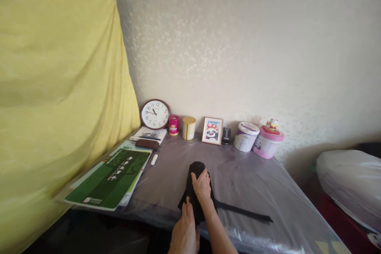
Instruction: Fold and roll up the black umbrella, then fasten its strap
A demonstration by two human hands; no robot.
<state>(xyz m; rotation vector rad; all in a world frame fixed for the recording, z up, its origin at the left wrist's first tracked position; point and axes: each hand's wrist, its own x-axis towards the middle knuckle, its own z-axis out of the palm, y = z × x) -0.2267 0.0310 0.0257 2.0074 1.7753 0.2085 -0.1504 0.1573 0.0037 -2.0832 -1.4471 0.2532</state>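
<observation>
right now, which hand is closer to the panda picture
Right: the right hand is on the upper part of the black bundle, short of the panda picture; the left hand is farther off, at the bundle's lower end.

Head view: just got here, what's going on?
A person has both bare hands on a black, elongated fabric item at the near side of a table covered in grey cloth. The right hand lies over its upper part; the left hand is nearer the person, fingers against its lower left. Whether either hand grips it is unclear. A long, flat black strap extends to the right across the table.
</observation>
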